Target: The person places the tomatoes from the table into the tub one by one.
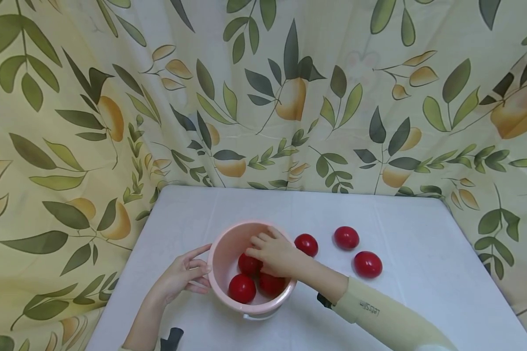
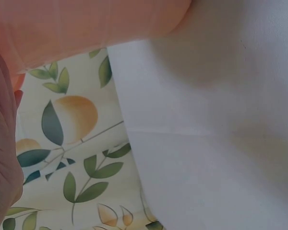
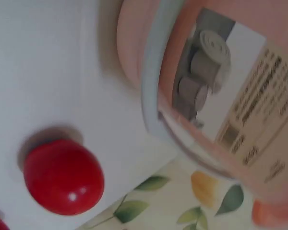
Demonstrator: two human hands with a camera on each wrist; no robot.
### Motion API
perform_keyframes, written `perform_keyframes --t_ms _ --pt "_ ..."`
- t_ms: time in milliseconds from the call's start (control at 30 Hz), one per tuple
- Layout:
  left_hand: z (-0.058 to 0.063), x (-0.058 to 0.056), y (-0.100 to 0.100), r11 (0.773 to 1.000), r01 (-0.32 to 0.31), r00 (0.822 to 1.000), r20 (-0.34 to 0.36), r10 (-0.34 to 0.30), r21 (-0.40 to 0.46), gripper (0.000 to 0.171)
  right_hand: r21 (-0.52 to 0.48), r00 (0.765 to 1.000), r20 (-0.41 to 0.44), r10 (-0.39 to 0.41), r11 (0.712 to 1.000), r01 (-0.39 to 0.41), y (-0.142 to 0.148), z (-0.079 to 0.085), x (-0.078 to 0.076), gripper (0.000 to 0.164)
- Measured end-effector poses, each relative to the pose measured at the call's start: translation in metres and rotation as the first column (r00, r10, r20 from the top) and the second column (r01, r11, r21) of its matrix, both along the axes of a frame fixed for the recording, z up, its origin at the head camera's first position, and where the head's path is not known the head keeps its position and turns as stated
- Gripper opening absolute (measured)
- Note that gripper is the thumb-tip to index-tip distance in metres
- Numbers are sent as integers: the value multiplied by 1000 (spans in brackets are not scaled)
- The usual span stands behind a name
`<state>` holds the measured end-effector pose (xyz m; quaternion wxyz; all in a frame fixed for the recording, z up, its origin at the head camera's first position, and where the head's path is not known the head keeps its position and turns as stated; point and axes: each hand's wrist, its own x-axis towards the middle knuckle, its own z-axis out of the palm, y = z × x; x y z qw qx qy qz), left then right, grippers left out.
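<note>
A pink bucket (image 1: 223,253) stands on the table, holding several glossy red balls, one of them a red ball (image 1: 242,288) near its front. At the bucket's left side my left hand (image 1: 184,275) touches the outer wall with fairly straight fingers; part of this hand (image 2: 2,139) shows at the edge of the left wrist view. My right hand (image 1: 278,253) reaches over the right rim into the bucket, fingers bent downward above another red ball (image 1: 248,264). Its palm side is hidden, so I cannot see whether it grips anything. The right wrist view does not show this hand.
Right of the bucket lie a red ball (image 1: 306,244), a second red ball (image 1: 346,238) and a third red ball (image 1: 368,264). A pale handle (image 3: 151,86) hangs on the bucket beside a printed label (image 3: 245,96). Behind the white table (image 1: 377,214) hangs a leaf-patterned curtain (image 1: 263,146).
</note>
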<state>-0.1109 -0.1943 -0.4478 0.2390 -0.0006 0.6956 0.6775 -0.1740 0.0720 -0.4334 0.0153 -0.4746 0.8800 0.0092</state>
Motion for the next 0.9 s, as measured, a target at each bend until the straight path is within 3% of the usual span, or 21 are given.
perform_keyframes --t_ms 67,167,267,367,533,733,833,900 --pt "1 0 0 1000 0 1000 2 0 2 68 -141 999 -13 -49 989 47 8 6 -4 60" --pt "2 1 0 1000 10 1000 -6 -10 11 68 -307 984 -59 -169 941 143 28 14 -12 53" --pt "2 1 0 1000 17 1000 -9 -17 13 68 -403 940 -103 -326 877 260 54 17 -19 50" --pt "2 1 0 1000 15 1000 -4 -15 12 68 -447 877 -116 -466 813 373 83 14 -22 53" --pt "2 2 0 1000 14 1000 4 -14 27 68 -458 767 -83 -637 708 538 131 -3 -17 57" --pt "4 2 1 999 21 1000 -2 -21 40 68 -369 623 53 -780 564 738 180 -25 1 70" --pt "3 1 1 999 24 1000 -2 -24 40 68 -316 574 107 -812 520 794 198 -34 11 76" --pt "3 1 1 999 21 1000 2 -21 39 68 -280 555 143 -819 504 817 208 -40 17 78"
